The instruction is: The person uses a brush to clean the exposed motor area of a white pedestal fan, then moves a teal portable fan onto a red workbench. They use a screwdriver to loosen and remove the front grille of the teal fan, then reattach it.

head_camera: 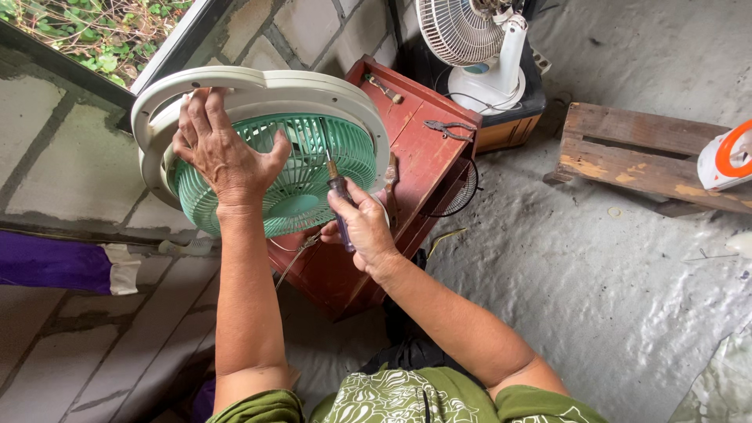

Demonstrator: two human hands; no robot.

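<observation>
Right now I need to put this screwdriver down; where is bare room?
Free: the grey floor between the red table and the wooden pallet. Crowded: the table, with pliers, tools and the green fan under the left hand.

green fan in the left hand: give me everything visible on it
The fan has a round green plastic grille with radial ribs, set in a cream plastic frame with a handle-like top bar. It is tilted, resting on a red wooden cabinet. The left hand lies spread on the grille; the right hand holds a screwdriver, tip at the grille.
</observation>
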